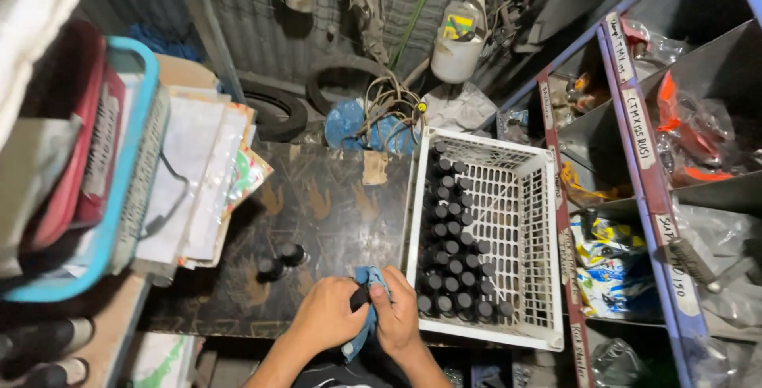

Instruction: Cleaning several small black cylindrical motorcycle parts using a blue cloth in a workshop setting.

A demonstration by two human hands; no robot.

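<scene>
The place is a crowded workshop corner with a corrugated metal wall behind, old tyres leaning low against it, and a white plastic jug hanging above. In the middle stands a dark, scratched desk. Both hands are at its near edge, close together. The left hand is closed around a small black bottle, and only the top of this bottle shows between the hands. The right hand presses a blue cloth against the bottle, with fingers curled on the cloth. Two more black bottles stand on the desk just left of the hands. At the right, touching the desk edge, is a white plastic crate, and its left part is filled with many upright black bottles in rows. Blue metal shelves with bagged parts rise at the far right. A pile of papers and a light blue tray lie at the left.
</scene>
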